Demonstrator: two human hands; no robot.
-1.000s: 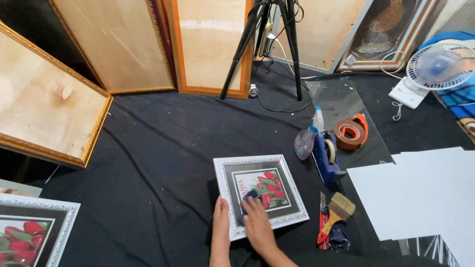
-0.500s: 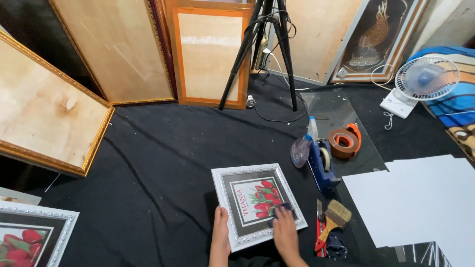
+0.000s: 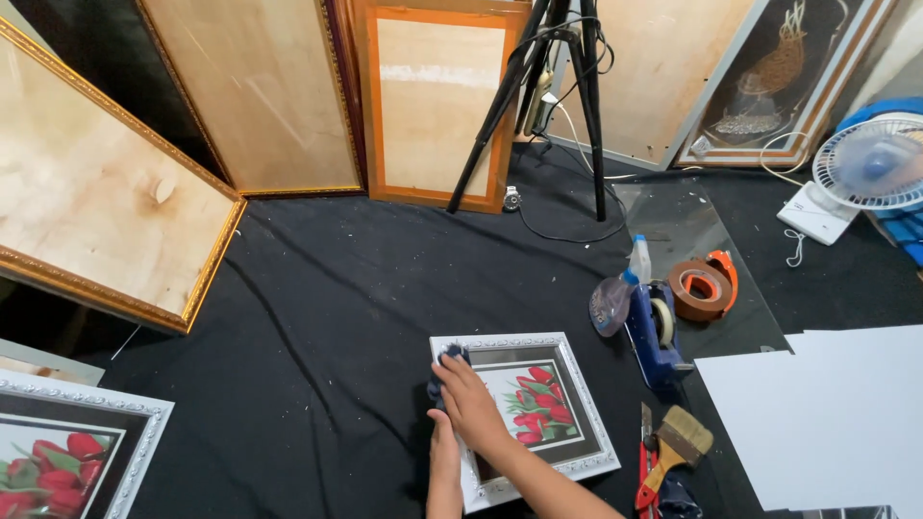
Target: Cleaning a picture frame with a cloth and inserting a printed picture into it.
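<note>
My right hand [image 3: 471, 404] rests on the upper left part of the small white ornate-framed picture of red tulips [image 3: 524, 413], which lies flat on the black cloth floor covering [image 3: 317, 317] directly in front of me. The fingers are curled and closed over a small dark wad of cloth [image 3: 448, 359] at the frame's top left corner. Half a second ago this hand sat at the lower right of the glass; a second ago it was near the middle. It has crossed the picture to the far left corner.

My left hand [image 3: 442, 432] lies against the frame's left edge, just below the right hand. Its position on that side is unchanged; whether its fingers grip the edge or only press on it, I cannot tell.

The frame itself has not shifted on the cloth.

To the right of the frame, apart from it: a blue tape dispenser [image 3: 656, 332], a clear spray bottle with a blue top [image 3: 615, 293], a roll of brown tape in an orange holder [image 3: 704, 286], a wooden-handled brush [image 3: 678, 444], and white sheets of board [image 3: 827, 413]. A second, larger white-framed tulip picture [image 3: 67, 452] lies at the lower left, well apart. Large wooden-backed frames [image 3: 260, 91] lean at the top beside a black tripod [image 3: 548, 86].
</note>
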